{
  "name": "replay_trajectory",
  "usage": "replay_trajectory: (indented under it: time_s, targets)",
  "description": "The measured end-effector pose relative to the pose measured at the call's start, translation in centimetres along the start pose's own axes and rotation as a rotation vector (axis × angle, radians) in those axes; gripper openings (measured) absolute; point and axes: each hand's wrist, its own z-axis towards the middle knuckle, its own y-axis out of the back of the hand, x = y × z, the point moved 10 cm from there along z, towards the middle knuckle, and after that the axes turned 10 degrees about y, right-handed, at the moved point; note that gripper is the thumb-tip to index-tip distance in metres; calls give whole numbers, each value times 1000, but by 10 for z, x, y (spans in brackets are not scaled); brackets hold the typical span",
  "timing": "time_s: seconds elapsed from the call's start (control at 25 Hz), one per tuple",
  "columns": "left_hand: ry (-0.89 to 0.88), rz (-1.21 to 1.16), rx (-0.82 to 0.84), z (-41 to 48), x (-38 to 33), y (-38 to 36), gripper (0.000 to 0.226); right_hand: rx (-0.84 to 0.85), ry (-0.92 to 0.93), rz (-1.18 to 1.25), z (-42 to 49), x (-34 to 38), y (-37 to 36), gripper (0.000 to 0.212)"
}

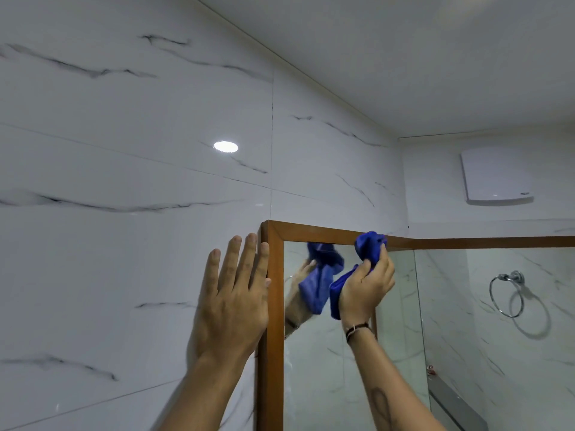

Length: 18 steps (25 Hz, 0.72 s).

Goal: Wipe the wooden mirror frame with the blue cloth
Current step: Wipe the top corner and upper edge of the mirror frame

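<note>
The wooden mirror frame [275,306] hangs on the marble wall, its top left corner near the middle of the view. My left hand [231,300] lies flat and open against the wall, fingers spread upward, touching the frame's left edge. My right hand [367,284] is closed around the bunched blue cloth [370,245] and presses its upper end against the top rail of the frame. The cloth's lower end hangs below my palm. The mirror glass [311,368] reflects the cloth and hand.
White marble wall tiles [124,181] fill the left side. A chrome towel ring [507,293] hangs on the right wall. A white box unit [496,175] sits high near the ceiling. A glass panel edge [418,306] stands to the right of my right arm.
</note>
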Motion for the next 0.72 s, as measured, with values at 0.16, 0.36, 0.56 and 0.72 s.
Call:
replay_trajectory:
  time_s: [0.16, 0.36, 0.56, 0.72]
  targets:
    - [1, 6, 13, 0, 0, 1, 72, 293, -40, 65, -3, -16, -37, 52]
    - [13, 27, 18, -1, -1, 1, 71, 294, -1, 63, -31, -1, -49, 53]
    - [15, 12, -3, 1, 0, 1, 70, 364, 101, 84, -54, 25, -59, 62]
    - [19, 6, -16, 0, -2, 3, 68, 441, 264, 84, -76, 51, -68, 60]
